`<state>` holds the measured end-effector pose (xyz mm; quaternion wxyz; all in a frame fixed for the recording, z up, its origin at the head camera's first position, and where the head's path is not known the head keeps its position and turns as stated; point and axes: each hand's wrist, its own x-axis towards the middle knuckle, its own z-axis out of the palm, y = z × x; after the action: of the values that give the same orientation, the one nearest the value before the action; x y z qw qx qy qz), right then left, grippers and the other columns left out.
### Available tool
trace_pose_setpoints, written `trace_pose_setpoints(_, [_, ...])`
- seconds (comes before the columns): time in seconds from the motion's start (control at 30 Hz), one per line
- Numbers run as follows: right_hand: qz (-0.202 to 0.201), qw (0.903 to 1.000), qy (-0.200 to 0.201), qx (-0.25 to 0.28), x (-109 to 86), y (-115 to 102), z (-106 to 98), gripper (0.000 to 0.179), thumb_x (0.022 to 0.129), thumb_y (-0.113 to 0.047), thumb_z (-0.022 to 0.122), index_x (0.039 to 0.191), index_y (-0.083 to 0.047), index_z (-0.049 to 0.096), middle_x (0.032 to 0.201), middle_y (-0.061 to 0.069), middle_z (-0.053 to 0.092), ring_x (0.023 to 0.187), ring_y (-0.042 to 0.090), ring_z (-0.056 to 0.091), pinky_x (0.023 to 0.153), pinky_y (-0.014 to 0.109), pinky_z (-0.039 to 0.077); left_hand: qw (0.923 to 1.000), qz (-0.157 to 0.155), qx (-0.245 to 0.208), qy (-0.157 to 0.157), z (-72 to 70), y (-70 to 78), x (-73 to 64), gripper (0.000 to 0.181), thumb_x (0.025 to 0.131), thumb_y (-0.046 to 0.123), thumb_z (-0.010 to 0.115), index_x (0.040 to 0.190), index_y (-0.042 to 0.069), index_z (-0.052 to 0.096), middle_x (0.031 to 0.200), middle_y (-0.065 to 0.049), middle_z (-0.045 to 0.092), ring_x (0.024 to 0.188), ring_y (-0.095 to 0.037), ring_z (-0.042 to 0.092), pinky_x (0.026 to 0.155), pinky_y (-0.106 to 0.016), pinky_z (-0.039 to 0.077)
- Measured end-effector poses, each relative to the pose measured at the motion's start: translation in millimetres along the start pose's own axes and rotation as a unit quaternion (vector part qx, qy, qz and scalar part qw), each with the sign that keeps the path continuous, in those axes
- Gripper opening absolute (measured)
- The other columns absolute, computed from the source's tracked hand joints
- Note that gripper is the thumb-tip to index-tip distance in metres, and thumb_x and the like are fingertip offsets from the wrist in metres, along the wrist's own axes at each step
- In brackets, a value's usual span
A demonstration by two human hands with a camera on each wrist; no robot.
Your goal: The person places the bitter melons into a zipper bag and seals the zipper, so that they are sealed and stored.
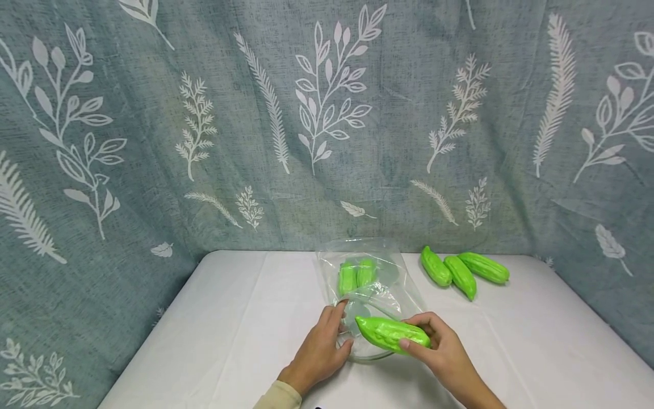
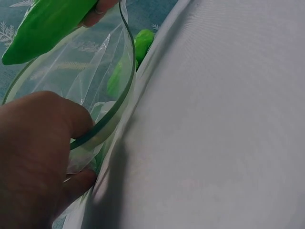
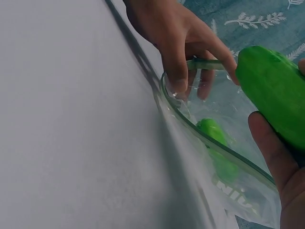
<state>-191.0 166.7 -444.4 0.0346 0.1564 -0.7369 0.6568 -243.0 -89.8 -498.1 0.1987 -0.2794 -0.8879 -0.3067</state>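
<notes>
Right hand (image 1: 443,347) pinches green vegetable (image 1: 390,334); left hand (image 1: 321,347), part-curled, grips clear bag (image 1: 394,284).

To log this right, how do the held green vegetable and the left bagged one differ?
The held vegetable is in the right hand; the bagged one lies inside the clear bag. In the head view, the held vegetable lies crosswise, the bagged one runs front to back. Both are green.

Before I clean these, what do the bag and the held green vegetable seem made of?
The bag looks like glossy, clear plastic film: green pieces show through and its creases shine. The held green vegetable is possibly painted plastic or foam with a shiny finish, judging by its even, vivid green and highlights; it could be real.
</notes>
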Motion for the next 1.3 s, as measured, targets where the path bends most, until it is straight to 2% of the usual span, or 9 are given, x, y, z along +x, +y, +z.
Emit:
trace_pose_setpoints(0.37, [-0.079,0.9948,-0.038,-0.051,-3.4,11.7,11.2,0.036,0.092,-0.005,0.070,0.127,-0.002,0.062,0.120,0.020,0.061,0.091,0.012,0.063,0.075,0.027,0.058,1.0000,-0.007,0.000,-0.006,-0.6,0.7,-1.9,0.082,0.082,0.014,0.076,0.153,0.010,0.034,0.118,-0.003,0.053,0.091,-0.007,0.058,0.078,-0.023,0.053])
trace_pose_setpoints(0.57, [-0.076,0.9950,-0.034,-0.056,-3.6,14.1,14.0,0.034,0.094,-0.006,0.069,0.127,-0.001,0.063,0.118,0.018,0.064,0.091,0.011,0.064,0.074,0.028,0.059,0.9999,-0.010,-0.001,-0.011,-0.5,0.3,-2.2,0.080,0.084,0.015,0.076,0.152,0.010,0.035,0.116,-0.002,0.052,0.090,-0.006,0.056,0.077,-0.021,0.052])
trace_pose_setpoints(0.7, [-0.081,0.9928,-0.023,-0.086,-3.1,13.1,14.1,0.032,0.096,-0.004,0.063,0.128,-0.006,0.064,0.121,0.014,0.065,0.094,0.012,0.064,0.077,0.026,0.057,1.0000,-0.004,0.001,-0.007,-1.1,0.0,-1.7,0.081,0.084,0.016,0.076,0.152,0.009,0.034,0.115,-0.002,0.052,0.090,-0.007,0.057,0.077,-0.021,0.052])
trace_pose_setpoints(0.87, [-0.063,0.9919,-0.012,-0.109,-4.5,10.6,11.7,0.041,0.092,0.002,0.055,0.130,-0.009,0.066,0.129,0.009,0.065,0.105,0.011,0.060,0.082,0.023,0.054,1.0000,-0.001,0.005,-0.008,-1.9,1.4,0.0,0.082,0.084,0.016,0.077,0.153,0.009,0.033,0.113,-0.002,0.051,0.090,-0.007,0.057,0.077,-0.021,0.052])
trace_pose_setpoints(0.97, [-0.065,0.9929,-0.017,-0.098,-6.1,11.3,10.4,0.043,0.091,0.005,0.055,0.132,-0.005,0.064,0.131,0.011,0.064,0.111,0.010,0.059,0.085,0.022,0.053,0.9999,-0.003,0.007,-0.011,-2.0,2.1,0.8,0.083,0.083,0.017,0.077,0.153,0.009,0.033,0.111,-0.001,0.050,0.089,-0.006,0.056,0.076,-0.020,0.052])
trace_pose_setpoints(1.3, [-0.108,0.9899,-0.042,-0.081,-7.1,12.1,10.2,0.044,0.092,0.009,0.053,0.135,0.002,0.059,0.133,0.020,0.061,0.118,0.007,0.057,0.089,0.019,0.051,0.9999,-0.006,0.006,-0.012,-1.5,1.2,1.0,0.083,0.084,0.017,0.077,0.153,0.009,0.033,0.110,0.000,0.050,0.088,-0.004,0.056,0.075,-0.019,0.052])
